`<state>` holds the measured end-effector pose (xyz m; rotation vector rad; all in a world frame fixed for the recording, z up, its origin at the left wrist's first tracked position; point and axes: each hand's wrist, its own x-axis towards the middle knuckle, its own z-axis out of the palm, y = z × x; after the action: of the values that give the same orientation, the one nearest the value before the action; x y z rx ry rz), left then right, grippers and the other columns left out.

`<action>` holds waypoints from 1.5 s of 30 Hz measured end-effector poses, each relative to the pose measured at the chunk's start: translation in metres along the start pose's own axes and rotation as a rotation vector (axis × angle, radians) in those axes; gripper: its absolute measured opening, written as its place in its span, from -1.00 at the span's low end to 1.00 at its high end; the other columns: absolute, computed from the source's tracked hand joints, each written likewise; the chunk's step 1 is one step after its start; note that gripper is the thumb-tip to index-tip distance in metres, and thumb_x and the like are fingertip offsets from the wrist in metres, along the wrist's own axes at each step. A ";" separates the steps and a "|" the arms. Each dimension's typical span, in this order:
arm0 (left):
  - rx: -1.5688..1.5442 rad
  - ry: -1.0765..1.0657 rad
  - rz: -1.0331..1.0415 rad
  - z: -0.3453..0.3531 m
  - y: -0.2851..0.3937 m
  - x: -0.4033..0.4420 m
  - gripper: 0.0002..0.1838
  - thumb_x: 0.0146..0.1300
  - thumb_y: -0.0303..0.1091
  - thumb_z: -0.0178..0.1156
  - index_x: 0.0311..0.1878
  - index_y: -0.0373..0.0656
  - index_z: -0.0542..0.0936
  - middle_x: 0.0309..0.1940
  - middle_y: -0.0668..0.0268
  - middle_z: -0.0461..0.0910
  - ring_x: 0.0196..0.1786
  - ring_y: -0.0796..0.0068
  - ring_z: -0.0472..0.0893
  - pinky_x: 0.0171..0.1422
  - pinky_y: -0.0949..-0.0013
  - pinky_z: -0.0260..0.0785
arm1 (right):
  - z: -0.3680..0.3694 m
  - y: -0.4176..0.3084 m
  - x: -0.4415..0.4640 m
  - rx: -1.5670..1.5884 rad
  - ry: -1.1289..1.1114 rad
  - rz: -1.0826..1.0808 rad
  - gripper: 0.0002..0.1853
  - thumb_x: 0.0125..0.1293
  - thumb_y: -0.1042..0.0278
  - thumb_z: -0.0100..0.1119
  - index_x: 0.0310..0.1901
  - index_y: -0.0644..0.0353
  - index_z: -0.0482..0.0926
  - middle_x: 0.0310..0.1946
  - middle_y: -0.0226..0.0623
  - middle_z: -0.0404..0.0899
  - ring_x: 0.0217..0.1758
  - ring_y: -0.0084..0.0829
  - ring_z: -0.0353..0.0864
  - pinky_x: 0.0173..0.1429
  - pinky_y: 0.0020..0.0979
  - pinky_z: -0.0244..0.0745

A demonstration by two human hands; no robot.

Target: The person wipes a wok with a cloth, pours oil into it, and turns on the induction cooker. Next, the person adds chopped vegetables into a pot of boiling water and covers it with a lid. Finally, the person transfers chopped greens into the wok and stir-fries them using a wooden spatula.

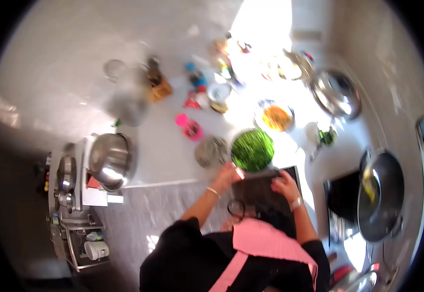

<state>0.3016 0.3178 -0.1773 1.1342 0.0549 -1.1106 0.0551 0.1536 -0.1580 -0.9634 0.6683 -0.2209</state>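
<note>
A bowl heaped with chopped greens (252,150) stands on the counter in front of me. My left hand (227,176) is at its near left edge; blur hides whether the fingers grip the rim. Just below the bowl lies a dark rectangular panel (265,192) with a faint ring on it. Over its far right corner is my right hand (285,186), fingers loosely curved and apart, with nothing visible in them. A crumpled-looking greyish clear item (212,152) sits left of the bowl.
Behind the greens is a plate of orange shreds (276,118). A dark wok (381,194) with something yellow stands at right. Steel bowls (110,160) are at left, near a pink container (191,129) and a wooden knife block (161,88). A large metal bowl (337,95) is far right.
</note>
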 end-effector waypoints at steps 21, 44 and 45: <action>0.136 -0.020 0.058 0.021 0.014 -0.016 -0.53 0.17 -0.47 0.13 0.17 -0.11 0.32 -0.27 0.28 0.52 -0.28 0.44 0.58 -0.16 0.29 0.55 | 0.051 -0.001 0.079 -0.146 0.107 -0.399 -0.52 0.13 0.59 0.06 0.13 0.16 0.31 -0.29 -0.18 0.55 -0.49 -0.38 0.59 -0.51 -0.44 0.53; 0.152 -0.675 -0.133 0.248 0.070 -0.061 -0.59 0.33 -0.33 -0.05 0.22 -0.21 0.27 0.14 0.10 0.40 0.10 0.21 0.50 0.05 0.19 0.52 | -0.001 -0.031 -0.265 -0.932 1.545 -0.502 -0.80 0.12 0.36 0.22 -0.20 0.14 0.53 -0.41 -0.28 0.58 -0.44 -0.29 0.57 -0.36 -0.37 0.48; 0.138 -0.711 -0.162 0.259 0.069 -0.062 -0.61 0.34 -0.31 -0.05 0.18 -0.25 0.31 0.10 0.08 0.44 0.06 0.22 0.53 0.04 0.20 0.53 | -0.009 0.003 -0.289 -0.999 1.669 -0.294 -0.73 0.08 0.32 0.26 -0.17 0.13 0.50 -0.38 -0.25 0.54 -0.37 -0.24 0.55 -0.32 -0.32 0.48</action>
<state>0.1978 0.1670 0.0281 0.8077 -0.4988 -1.6284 -0.1759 0.2813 -0.0409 -1.7454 2.2987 -1.0713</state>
